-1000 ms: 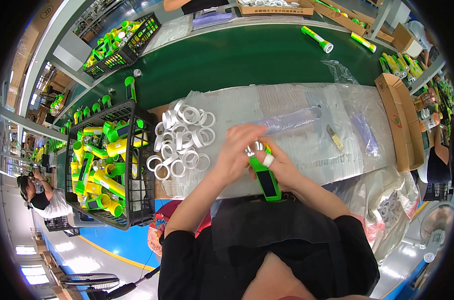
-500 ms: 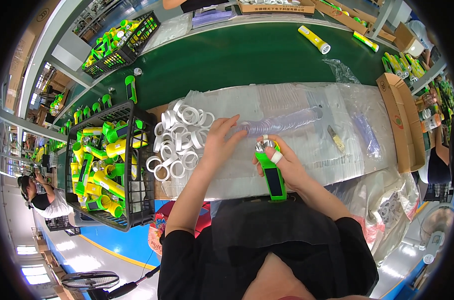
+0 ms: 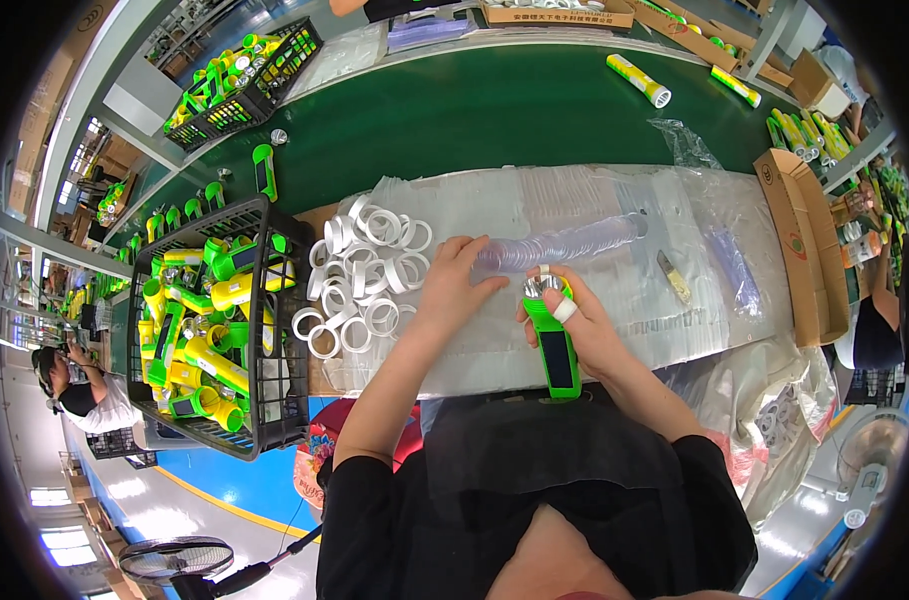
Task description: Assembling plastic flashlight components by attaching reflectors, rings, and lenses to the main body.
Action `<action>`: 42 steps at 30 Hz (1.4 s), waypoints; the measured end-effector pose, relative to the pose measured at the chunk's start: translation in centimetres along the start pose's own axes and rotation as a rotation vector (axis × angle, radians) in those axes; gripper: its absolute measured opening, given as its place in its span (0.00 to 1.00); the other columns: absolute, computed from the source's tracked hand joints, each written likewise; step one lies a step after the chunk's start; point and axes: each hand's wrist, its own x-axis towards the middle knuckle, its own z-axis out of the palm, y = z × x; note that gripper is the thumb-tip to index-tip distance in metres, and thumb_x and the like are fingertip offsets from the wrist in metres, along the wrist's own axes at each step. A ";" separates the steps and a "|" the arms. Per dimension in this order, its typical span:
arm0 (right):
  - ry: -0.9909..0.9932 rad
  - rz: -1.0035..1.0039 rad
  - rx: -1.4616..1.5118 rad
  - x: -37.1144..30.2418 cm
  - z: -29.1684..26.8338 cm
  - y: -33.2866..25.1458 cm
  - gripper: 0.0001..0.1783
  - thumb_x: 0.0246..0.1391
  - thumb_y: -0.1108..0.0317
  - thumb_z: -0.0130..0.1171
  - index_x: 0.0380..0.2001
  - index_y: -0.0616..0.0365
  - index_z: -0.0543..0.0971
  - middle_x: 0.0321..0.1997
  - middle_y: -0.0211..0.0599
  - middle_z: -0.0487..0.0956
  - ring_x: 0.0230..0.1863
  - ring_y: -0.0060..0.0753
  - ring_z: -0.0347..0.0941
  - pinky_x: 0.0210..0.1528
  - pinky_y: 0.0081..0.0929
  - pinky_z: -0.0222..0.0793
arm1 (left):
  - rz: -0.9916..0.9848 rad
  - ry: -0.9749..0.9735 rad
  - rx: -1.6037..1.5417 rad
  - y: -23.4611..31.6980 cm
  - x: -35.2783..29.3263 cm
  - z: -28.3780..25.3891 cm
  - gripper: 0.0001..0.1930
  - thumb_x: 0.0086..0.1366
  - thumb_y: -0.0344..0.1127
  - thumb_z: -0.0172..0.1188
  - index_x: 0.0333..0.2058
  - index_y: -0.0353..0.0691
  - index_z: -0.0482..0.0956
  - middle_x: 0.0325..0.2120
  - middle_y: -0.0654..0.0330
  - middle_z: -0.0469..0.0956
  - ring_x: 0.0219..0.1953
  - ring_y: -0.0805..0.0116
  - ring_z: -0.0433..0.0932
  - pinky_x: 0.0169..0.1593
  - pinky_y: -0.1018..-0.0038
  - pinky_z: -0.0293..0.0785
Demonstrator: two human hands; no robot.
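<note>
my right hand [image 3: 586, 315] is closed around the head end of a green flashlight [image 3: 558, 352], just right of centre in the frame, its shiny reflector [image 3: 543, 286] toward the top and its dark panel facing up. a white band [image 3: 564, 311] wraps my thumb, which lies against the reflector's rim. whether a clear cover sits over that reflector, i can't tell.

my left hand [image 3: 457, 285], near the middle of the frame, is open, thumb apart from the fingers, its fingertips at the left end of a row of clear discs [image 3: 564, 247]; i can't make out whether they touch.

to work well here, i judge, the right grip should stay firm but off the reflector's shiny face, and the left wants a light pinch by the edges, one disc at a time, so nothing smudges and the row stays straight.

left of that hand lies a pile of white rings [image 3: 379, 285]; at right of centre, a knife [image 3: 674, 278] to keep my wrist clear of. at the left of the frame stands a black crate [image 3: 258, 320] full of flashlights.
</note>
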 end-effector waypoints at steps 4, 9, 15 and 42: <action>0.009 0.011 -0.009 -0.1 0.1 0.1 0.23 0.67 0.55 0.50 0.58 0.54 0.64 0.39 0.44 0.76 0.32 0.29 0.74 0.36 0.28 0.72 | -0.020 -0.009 -0.015 -0.8 -0.2 0.1 0.28 0.50 0.36 0.72 0.51 0.35 0.77 0.46 0.51 0.75 0.50 0.51 0.73 0.53 0.63 0.72; 0.004 0.011 -0.018 -0.2 0.2 0.0 0.22 0.67 0.55 0.50 0.58 0.54 0.64 0.39 0.44 0.76 0.32 0.29 0.74 0.36 0.28 0.72 | -0.067 -0.019 -0.100 -0.9 0.1 -0.5 0.26 0.53 0.36 0.71 0.51 0.36 0.78 0.47 0.52 0.76 0.47 0.60 0.76 0.46 0.70 0.73; -0.022 0.023 -0.035 -0.1 0.2 0.2 0.24 0.66 0.54 0.52 0.58 0.54 0.64 0.39 0.43 0.76 0.31 0.29 0.74 0.35 0.26 0.71 | -0.063 -0.032 -0.669 2.2 -0.1 -1.8 0.26 0.55 0.34 0.70 0.54 0.40 0.77 0.46 0.55 0.74 0.47 0.60 0.74 0.47 0.71 0.72; -0.234 -0.501 -0.084 4.9 1.7 -0.7 0.18 0.63 0.67 0.55 0.54 0.56 0.66 0.36 0.34 0.74 0.30 0.23 0.72 0.34 0.24 0.71 | 0.233 0.260 0.121 2.7 2.0 -6.2 0.12 0.64 0.41 0.60 0.40 0.40 0.81 0.51 0.53 0.73 0.54 0.54 0.70 0.57 0.60 0.62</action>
